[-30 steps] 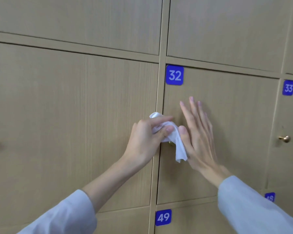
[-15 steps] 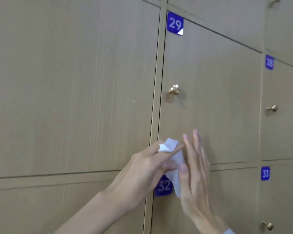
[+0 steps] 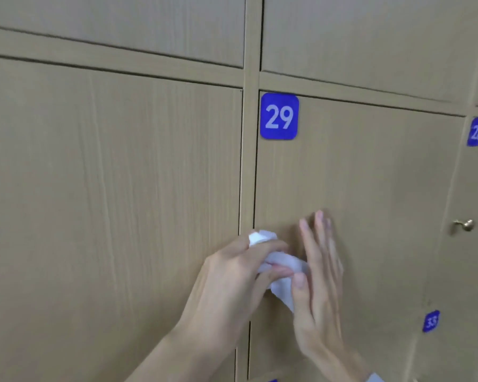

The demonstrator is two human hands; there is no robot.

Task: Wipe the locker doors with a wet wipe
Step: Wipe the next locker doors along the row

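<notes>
Gripping the crumpled wet wipe point(image 3: 280, 267), the left hand point(image 3: 232, 282) curls round it against door 29's point(image 3: 370, 188) lower left edge; its loose tail hangs down-right. The right hand point(image 3: 319, 285) lies flat, fingers straight, thumb touching the wipe. Since half a second ago, both hands sit higher on this door, covering its knob.

Wall of light wood-grain locker doors point(image 3: 370, 175), split by a vertical frame post point(image 3: 249, 161). Blue number plates stuck on: 29 point(image 3: 279, 116), 28 point(image 3: 477, 132), 33 point(image 3: 431, 321). Brass knob point(image 3: 465, 225) at right.
</notes>
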